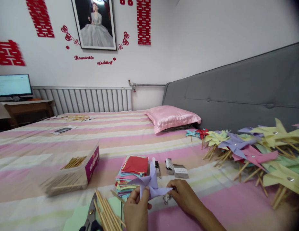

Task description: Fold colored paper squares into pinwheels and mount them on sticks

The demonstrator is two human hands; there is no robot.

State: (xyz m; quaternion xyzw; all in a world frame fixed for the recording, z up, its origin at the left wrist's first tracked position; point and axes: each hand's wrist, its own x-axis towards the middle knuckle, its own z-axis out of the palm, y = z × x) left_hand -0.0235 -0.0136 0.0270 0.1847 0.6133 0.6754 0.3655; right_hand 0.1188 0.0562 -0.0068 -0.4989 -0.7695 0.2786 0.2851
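Observation:
My left hand [137,207] is closed on a lilac paper pinwheel [150,186], with the thumb pressed near its middle. My right hand [184,195] is at the pinwheel's right tip, its fingers pinched together; what they hold, if anything, is hidden. Just below those fingertips lie small shiny metal pieces [167,199], too small to name surely. Behind the pinwheel rises a stack of coloured paper squares [133,166]. A thin wooden stick [117,196] pokes out left of my left hand; whether that hand holds it I cannot tell.
Scissors [91,212] and loose wooden sticks [107,211] lie on green paper [75,218] at front left. Beyond stands a clear plastic box [65,183] of sticks. Small boxes [180,171] sit behind my right hand. Many finished pinwheels [252,156] crowd the right; a pink pillow [173,117] lies behind.

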